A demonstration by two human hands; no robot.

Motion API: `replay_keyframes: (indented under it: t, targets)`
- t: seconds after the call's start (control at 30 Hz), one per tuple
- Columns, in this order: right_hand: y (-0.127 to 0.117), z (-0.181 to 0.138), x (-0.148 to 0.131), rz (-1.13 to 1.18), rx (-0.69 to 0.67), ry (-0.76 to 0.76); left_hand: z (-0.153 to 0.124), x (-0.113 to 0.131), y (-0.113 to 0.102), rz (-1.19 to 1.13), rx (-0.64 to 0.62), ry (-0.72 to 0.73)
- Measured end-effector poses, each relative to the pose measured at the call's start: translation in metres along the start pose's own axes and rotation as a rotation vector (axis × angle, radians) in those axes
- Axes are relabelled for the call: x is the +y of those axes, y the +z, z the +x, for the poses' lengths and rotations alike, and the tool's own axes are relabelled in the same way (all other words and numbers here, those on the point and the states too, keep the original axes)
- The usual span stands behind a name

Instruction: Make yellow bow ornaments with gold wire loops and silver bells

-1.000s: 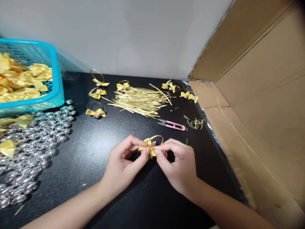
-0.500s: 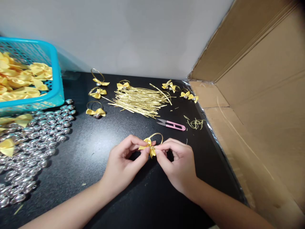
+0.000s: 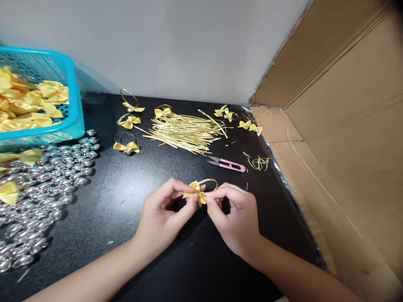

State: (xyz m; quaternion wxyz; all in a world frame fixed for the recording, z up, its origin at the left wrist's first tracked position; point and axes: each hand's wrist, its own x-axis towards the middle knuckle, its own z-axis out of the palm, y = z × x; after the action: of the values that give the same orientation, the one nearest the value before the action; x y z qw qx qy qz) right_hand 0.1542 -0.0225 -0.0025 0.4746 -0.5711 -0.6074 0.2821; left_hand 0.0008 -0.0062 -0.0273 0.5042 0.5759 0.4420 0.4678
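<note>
Between my two hands is a yellow ribbon bow [image 3: 201, 198] with a gold twist tie [image 3: 211, 180] looped up from it. My left hand [image 3: 166, 207] pinches the bow's left side and middle between thumb and fingers. The thumb and index finger of my right hand [image 3: 234, 214] are closed on its right side, near the base of the tie. The bow's centre is partly hidden by my fingertips. Just beyond lie pink thread snips [image 3: 231, 165], and behind them a pile of loose gold twist ties [image 3: 185, 133].
Finished-looking bows with silver beads and looped ties, such as this bow [image 3: 126, 147], lie around the pile. A blue basket [image 3: 77, 105] of yellow bows stands left, beside many silver beads [image 3: 47, 188]. Tie scraps [image 3: 260, 163] lie near a cardboard wall [image 3: 346, 105] at right.
The gold loop above the bow has tipped slightly to the right and lower. Both hands keep nearly the same place and grip.
</note>
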Motion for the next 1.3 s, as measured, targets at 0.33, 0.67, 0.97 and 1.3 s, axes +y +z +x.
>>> replay_keyframes:
  t: [0.33,0.67,0.97,1.3]
  targets:
    - [0.0009,-0.0012,0.0005,0.021,0.005,0.037,-0.0004,-0.0015,-0.0004,0.031,-0.002,0.001]
    - [0.0025,-0.003,0.0003,0.0,0.022,0.057,-0.0005,-0.0004,0.0006,0.071,0.027,0.041]
    - [0.0016,-0.0011,0.0008,-0.002,-0.002,0.028,-0.0012,-0.0015,-0.0009,0.075,0.022,0.011]
    - [0.0006,0.0,-0.0002,-0.023,-0.001,0.009,-0.0023,-0.0024,-0.001,0.082,0.014,0.019]
